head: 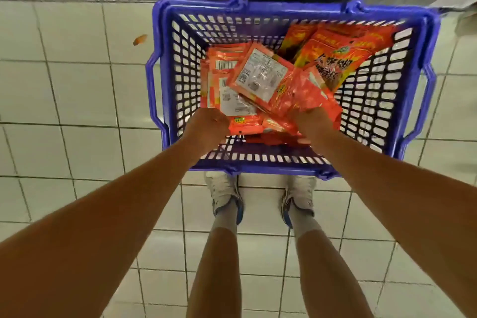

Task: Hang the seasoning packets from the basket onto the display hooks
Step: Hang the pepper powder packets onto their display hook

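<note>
Orange seasoning packets (260, 77), print blurred, seemingly gripped by both hands' fingers (308, 113) in basket (165, 33).

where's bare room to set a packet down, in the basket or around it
Free: bare tiles left of the basket and its far left inner corner. Crowded: the basket's middle and right, piled with packets, where the left hand and right hand grip some.
</note>
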Motion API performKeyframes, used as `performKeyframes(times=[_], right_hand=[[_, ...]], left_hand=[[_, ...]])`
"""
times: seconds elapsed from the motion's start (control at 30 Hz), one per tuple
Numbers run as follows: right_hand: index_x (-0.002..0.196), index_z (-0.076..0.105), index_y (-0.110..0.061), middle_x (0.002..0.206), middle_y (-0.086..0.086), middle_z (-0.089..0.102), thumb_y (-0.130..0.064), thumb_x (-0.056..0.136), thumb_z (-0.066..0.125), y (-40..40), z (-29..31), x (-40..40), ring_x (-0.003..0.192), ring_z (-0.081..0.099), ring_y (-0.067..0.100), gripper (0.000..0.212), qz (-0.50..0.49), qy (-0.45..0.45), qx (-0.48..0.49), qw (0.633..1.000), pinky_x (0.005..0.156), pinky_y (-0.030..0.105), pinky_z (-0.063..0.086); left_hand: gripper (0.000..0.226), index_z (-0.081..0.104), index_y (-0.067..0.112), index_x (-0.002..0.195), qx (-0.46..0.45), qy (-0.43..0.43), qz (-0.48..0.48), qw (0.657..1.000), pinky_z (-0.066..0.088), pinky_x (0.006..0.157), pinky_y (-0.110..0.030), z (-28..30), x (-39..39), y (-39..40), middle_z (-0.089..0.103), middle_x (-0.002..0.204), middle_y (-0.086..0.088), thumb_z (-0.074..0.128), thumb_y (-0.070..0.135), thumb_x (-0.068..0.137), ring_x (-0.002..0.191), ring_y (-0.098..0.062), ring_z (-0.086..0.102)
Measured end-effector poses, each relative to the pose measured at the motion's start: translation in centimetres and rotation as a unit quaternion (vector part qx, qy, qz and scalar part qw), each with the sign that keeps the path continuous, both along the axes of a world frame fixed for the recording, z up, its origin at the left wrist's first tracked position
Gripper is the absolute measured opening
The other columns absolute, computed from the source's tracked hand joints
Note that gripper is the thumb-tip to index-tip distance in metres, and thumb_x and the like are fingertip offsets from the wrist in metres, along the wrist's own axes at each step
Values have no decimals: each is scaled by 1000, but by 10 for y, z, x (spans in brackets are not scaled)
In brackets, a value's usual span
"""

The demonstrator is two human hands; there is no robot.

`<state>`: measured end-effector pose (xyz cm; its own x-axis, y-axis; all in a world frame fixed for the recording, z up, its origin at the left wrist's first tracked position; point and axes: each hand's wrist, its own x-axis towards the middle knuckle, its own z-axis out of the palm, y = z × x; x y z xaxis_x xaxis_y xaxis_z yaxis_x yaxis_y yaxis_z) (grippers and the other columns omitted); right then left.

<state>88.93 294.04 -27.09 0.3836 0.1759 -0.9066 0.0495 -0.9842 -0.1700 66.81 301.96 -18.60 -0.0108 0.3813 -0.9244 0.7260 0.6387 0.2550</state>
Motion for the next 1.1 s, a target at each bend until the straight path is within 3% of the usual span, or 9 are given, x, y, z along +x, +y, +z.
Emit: performKeyframes(times=[0.17,0.33,0.43,0.57,0.67,0.77,0.87,0.97,1.1], right_hand=[[124,62,-16,115,9,70,-57,77,75,13,-53,-20,103,69,32,63,27,-110,-1,994,87,43,59],[114,73,-12,114,16,72,-32,82,59,8,-40,-22,110,63,36,40,32,-102,23,994,94,44,54],[82,72,-18,91,6,75,-25,83,60,1,-10,-21,84,67,25,14,-16,-96,59,994,73,34,55],[92,66,-14,65,2,72,-13,89,62,-1,31,-24,51,64,17,5,-179,65,76,979,45,26,50],[95,63,-5,68,11,70,-5,91,59,4,58,-25,48,60,20,6,-237,208,84,945,44,26,48],[97,68,-4,77,12,70,-12,93,62,8,70,-24,51,58,20,11,-259,289,109,915,49,28,49],[95,66,-7,78,12,70,-49,91,62,11,74,-24,57,64,22,43,-271,314,141,899,53,30,52],[87,63,-15,78,2,71,-57,91,64,14,76,-23,66,67,17,42,-259,158,159,939,57,31,55],[119,59,-20,105,0,72,-51,85,76,19,96,-16,97,70,20,49,-162,49,214,962,85,45,57]], left_hand=[[28,69,7,90,66,44,-167,983,49,68,-32,-49,0,-14,73,98,-16,51,26,100,92,-35,69],[24,70,16,112,112,57,-203,971,42,69,-22,-56,-3,-15,70,119,-8,51,20,99,98,-24,64],[40,59,21,131,140,25,-197,970,48,81,-18,-49,-4,-12,62,132,-7,60,13,92,110,-23,60],[92,21,30,158,199,-21,-401,894,35,115,-49,-39,4,-14,21,163,-11,76,22,84,150,-36,21],[84,23,30,158,232,-68,-454,857,26,120,-53,-37,14,-15,14,168,-6,71,27,89,154,-34,15],[48,55,20,143,247,-134,-316,906,46,108,-44,-33,18,-15,52,149,-8,57,9,95,134,-32,51],[27,66,10,123,251,-113,-217,936,54,80,-28,-22,20,-11,70,120,-10,51,13,102,107,-28,66],[15,68,9,100,152,-107,-72,980,61,69,-37,-6,20,-3,76,97,-10,55,16,101,88,-28,74],[10,72,19,101,44,-162,122,978,63,71,-38,35,16,7,79,93,2,64,15,97,83,-16,77]])
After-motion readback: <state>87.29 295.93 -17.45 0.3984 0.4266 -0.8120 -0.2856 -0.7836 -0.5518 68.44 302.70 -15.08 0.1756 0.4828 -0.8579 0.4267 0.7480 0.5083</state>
